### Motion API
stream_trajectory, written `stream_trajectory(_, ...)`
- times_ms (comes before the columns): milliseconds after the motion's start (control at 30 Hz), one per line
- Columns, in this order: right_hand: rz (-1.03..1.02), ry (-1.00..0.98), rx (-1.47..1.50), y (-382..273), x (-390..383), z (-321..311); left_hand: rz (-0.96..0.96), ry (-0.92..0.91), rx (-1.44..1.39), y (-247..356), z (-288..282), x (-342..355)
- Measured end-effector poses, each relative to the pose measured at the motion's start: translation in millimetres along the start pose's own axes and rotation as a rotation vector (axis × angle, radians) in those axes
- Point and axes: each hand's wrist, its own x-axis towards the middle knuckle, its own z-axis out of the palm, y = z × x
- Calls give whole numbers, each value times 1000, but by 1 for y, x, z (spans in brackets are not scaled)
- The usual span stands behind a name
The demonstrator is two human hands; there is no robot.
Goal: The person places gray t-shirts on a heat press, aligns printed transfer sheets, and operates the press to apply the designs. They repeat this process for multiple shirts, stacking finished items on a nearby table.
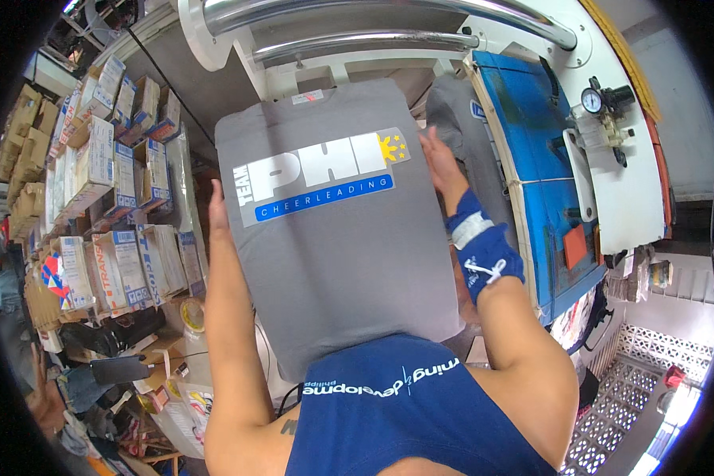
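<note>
A grey shirt lies spread over a padded rectangular platen, with a printed transfer in white, blue and yellow on its upper part. My left hand is at the shirt's left edge, fingers stretched upward, seen side-on and partly hidden. My right hand rests along the upper right edge with its fingers out straight; a blue band with a grey strip covers that forearm. More grey fabric lies behind the right side of the platen.
A blue press plate with a pressure gauge stands at the right. Steel rollers cross the back. Stacked cardboard boxes fill the left. A tape roll and clutter lie below them. A perforated wall is at lower right.
</note>
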Motion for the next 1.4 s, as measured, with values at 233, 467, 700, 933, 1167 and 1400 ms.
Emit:
stream_trajectory(233, -347, 539, -872, -14, 21, 2, 527, 433, 638, 2, -25, -19)
stream_trajectory(467, -624, 882, -1006, -18, 4, 9, 828, 541, 1173, -19, -23, -130)
stream_trajectory(700, -628, 580, -1337, 2, 3, -11, 1120, 379, 1432, -33, 29, -186)
stream_trajectory(933, -951, 283, -1538, 32, -76, 50, 1172, 225, 1717, -52, 80, -188)
stream_trajectory(1167, -935, 119, -1613, 66, -109, 96, 984, 311, 1919, -78, 92, -171)
stream_trajectory(1400, -978, 149, -1617, 71, -110, 90, 1048, 323, 1891, -81, 91, -175)
